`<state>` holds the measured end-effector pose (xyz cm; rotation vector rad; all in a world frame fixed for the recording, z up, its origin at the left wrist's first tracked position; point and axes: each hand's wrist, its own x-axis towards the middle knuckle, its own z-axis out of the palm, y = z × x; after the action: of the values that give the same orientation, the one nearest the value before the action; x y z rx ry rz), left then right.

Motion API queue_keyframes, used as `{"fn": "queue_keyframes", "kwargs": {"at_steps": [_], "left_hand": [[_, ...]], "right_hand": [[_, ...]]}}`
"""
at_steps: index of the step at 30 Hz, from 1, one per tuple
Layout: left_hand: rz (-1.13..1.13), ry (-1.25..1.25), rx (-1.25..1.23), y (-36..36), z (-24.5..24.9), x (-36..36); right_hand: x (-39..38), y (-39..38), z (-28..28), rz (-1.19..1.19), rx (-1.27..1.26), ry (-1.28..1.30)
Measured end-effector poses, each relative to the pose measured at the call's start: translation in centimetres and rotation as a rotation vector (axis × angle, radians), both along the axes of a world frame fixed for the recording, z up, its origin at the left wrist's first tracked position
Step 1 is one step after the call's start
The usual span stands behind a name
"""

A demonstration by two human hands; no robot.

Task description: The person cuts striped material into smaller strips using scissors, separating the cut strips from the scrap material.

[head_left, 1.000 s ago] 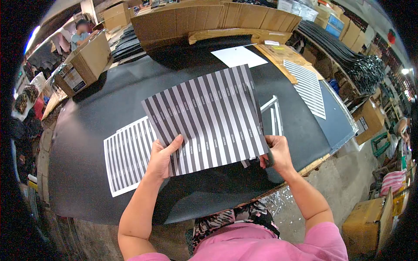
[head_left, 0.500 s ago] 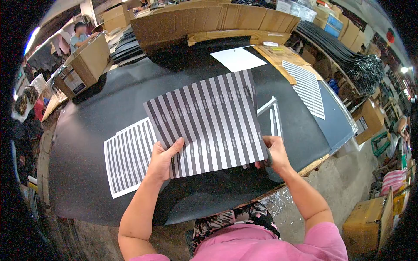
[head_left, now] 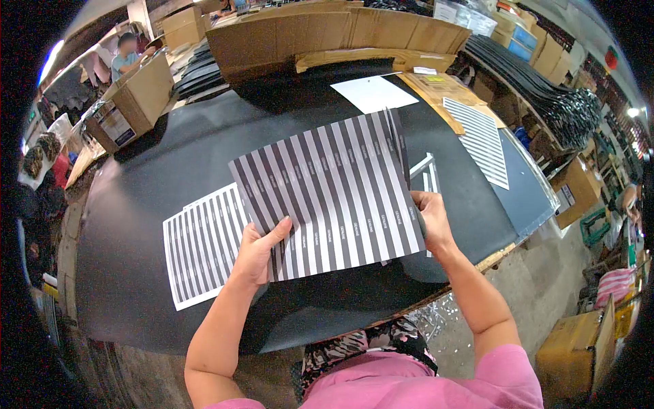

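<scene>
My left hand [head_left: 257, 253] grips the lower left edge of a sheet printed with black and white stripes [head_left: 327, 204], thumb on top and fingers behind it. Small lettering runs along the stripes. At the sheet's right edge my right hand [head_left: 433, 219] is closed around what look like dark-handled scissors, mostly hidden behind the sheet. A narrow dark strip [head_left: 402, 146] stands slightly apart along the upper right edge. More striped sheets [head_left: 201, 249] lie on the table to the left. Thin offcut strips [head_left: 429, 174] rest just beyond my right hand.
The black-topped table [head_left: 143, 184] has a curved front edge. A white sheet [head_left: 375, 94] and another striped sheet [head_left: 480, 140] lie toward the back right. Cardboard [head_left: 327, 37] stands along the far side. A box [head_left: 129, 105] sits back left, near another person [head_left: 126, 58].
The sheet and both hands have shifted slightly right. My right hand has moved up a little along the sheet's edge, and the dark strip at the upper right stands out more.
</scene>
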<state>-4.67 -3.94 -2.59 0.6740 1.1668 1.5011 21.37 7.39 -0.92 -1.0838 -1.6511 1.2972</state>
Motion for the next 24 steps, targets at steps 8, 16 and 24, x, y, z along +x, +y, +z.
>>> {"fn": "queue_keyframes", "kwargs": {"at_steps": [8, 16, 24], "left_hand": [[-0.015, -0.016, 0.024, 0.1, -0.1, -0.1], [-0.004, -0.016, 0.040, 0.1, -0.2, -0.1], [-0.005, -0.010, 0.014, 0.0, 0.4, 0.2]], "right_hand": [[0.0, 0.1, -0.2, 0.012, 0.008, 0.054], [-0.1, -0.3, 0.3, -0.001, 0.015, 0.049], [0.0, 0.3, -0.5, -0.020, 0.024, 0.027]]}}
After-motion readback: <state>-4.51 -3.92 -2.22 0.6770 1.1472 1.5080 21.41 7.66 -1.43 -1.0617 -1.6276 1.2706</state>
